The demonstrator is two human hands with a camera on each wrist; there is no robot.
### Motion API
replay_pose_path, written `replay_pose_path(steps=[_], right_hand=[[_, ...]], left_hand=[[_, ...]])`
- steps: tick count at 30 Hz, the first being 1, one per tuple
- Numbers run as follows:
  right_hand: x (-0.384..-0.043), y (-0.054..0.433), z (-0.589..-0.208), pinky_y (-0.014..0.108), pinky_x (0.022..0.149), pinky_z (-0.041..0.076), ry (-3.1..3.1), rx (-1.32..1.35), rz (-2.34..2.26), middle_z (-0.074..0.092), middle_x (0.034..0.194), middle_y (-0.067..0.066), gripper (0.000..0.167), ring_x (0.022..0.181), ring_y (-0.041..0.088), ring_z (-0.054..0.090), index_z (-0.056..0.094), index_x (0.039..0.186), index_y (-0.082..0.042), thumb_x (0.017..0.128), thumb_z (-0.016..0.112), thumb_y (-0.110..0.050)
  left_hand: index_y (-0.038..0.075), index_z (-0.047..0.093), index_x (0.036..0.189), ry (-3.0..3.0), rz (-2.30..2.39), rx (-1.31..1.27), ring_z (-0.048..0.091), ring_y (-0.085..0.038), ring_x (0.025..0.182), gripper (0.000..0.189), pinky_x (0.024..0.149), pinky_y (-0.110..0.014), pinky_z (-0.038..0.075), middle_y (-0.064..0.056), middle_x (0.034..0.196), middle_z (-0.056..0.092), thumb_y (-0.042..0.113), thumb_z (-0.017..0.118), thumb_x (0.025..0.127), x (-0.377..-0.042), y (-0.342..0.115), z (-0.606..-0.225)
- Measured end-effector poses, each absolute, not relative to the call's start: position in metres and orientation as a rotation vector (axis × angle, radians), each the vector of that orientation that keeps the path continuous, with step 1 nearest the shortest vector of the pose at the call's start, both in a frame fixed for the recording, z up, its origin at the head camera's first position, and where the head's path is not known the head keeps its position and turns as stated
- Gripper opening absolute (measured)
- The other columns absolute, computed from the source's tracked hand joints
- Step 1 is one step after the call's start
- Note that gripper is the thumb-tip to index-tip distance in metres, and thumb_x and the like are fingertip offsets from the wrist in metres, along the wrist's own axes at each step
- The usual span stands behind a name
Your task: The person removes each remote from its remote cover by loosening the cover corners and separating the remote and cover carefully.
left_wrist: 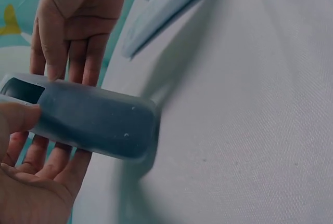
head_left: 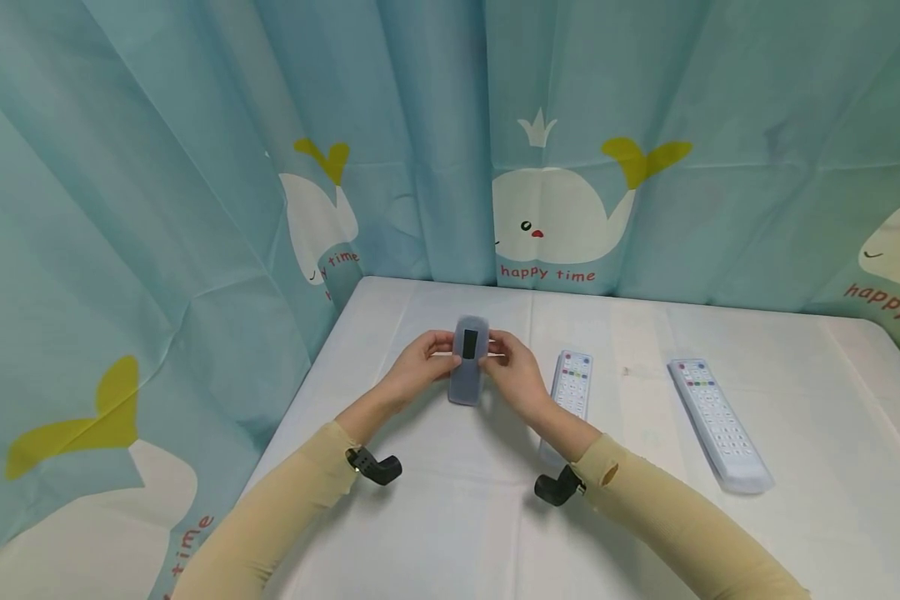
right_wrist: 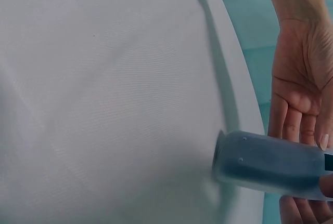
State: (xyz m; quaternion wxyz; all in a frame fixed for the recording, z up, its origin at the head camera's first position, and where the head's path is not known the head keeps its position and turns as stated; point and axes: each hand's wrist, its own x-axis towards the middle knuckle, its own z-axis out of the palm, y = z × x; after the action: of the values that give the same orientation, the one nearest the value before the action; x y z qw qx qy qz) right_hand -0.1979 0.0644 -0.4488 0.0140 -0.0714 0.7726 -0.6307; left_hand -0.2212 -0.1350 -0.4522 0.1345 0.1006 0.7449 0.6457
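Both hands hold up a grey-blue, translucent remote cover point(head_left: 466, 382) with a dark rectangular window near its top. My left hand point(head_left: 414, 368) pinches its left edge, thumb in front and fingers behind. On the opposite edge, my right hand point(head_left: 517, 377) grips it the same way. The cover is raised over the white table, its plain lower end towards me. In the left wrist view the window point(left_wrist: 23, 90) looks like a dark cut-out. Whether a remote sits inside I cannot tell.
A white remote control point(head_left: 572, 383) lies right of the cover, partly hidden by my right forearm. Farther right rests another white remote point(head_left: 723, 429), slanted. The white-covered table point(head_left: 450, 542) meets a blue whale-print curtain point(head_left: 435, 125) at its back and left.
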Motion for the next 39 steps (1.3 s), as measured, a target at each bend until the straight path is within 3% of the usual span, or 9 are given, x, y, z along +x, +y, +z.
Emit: replay_pose_path(steps=[26, 39], right_hand=[[-0.210, 0.071, -0.435, 0.043, 0.093, 0.056, 2.575, -0.332, -1.952, 0.063, 0.133, 0.013, 0.046, 0.115, 0.029, 0.063, 0.055, 0.144, -0.005, 0.101, 0.066, -0.012], [-0.213, 0.069, -0.432, 0.042, 0.090, 0.057, 2.636, -0.369, -1.907, 0.067, 0.126, 0.006, 0.039, 0.111, 0.024, 0.065, 0.063, 0.135, -0.009, 0.099, 0.071, -0.024]], left_hand=[[0.001, 0.051, 0.143, 2.255, 1.852, 0.361, 0.062, -0.031, 0.121, 0.048, 0.099, -0.045, 0.053, -0.018, 0.135, 0.058, 0.014, 0.067, 0.100, -0.226, -0.129, -0.450], [0.002, 0.056, 0.138, 2.305, 1.847, 0.370, 0.064, -0.029, 0.118, 0.040, 0.097, -0.042, 0.054, -0.016, 0.131, 0.062, 0.013, 0.066, 0.100, -0.226, -0.129, -0.453]])
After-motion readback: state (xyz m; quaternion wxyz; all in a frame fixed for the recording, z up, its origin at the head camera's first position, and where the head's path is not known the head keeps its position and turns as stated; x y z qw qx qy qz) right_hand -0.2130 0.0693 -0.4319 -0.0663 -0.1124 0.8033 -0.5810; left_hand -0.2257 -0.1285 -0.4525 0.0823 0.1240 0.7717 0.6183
